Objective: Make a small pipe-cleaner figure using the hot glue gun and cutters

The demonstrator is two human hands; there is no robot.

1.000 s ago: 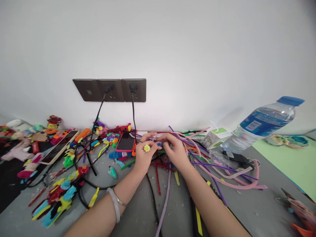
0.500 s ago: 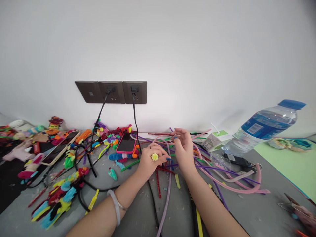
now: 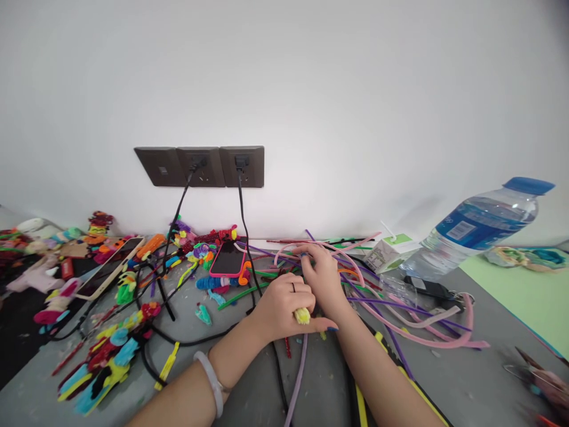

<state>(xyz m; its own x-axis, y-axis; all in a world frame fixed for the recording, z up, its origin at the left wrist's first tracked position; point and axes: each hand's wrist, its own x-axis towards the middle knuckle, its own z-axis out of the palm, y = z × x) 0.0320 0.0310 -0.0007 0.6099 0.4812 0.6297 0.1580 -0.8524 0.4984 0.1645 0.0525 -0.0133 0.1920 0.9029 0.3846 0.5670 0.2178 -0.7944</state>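
Note:
My left hand [image 3: 287, 305] is curled closed, with its thumb stretched out to the right. The end of a pale yellow fuzzy piece [image 3: 302, 315] pokes out between its index finger and thumb; the rest is hidden in the fist. Just beyond it, my right hand [image 3: 323, 274] reaches into a heap of fuzzy pipe cleaners. Its thumb and fingers come together over the heap, and what they grip cannot be made out. Around it lie a pink pipe cleaner [image 3: 355, 270] and purple ones [image 3: 384, 300]. A lilac pipe cleaner [image 3: 299, 376] runs toward me below my left hand.
Pipe-cleaner figures [image 3: 104, 362] and a pink-edged phone [image 3: 228, 260] lie to the left. Black cables drop from wall sockets [image 3: 242, 166]. A tilted water bottle [image 3: 480, 228], a drink carton [image 3: 391, 252], a black key fob [image 3: 429, 289] and scissors [image 3: 540, 376] are on the right.
My left hand has moved right and nearer to me, from a pinch into a fist with the thumb out. My right hand has shifted slightly left, its fingers lowering onto the pipe cleaners.

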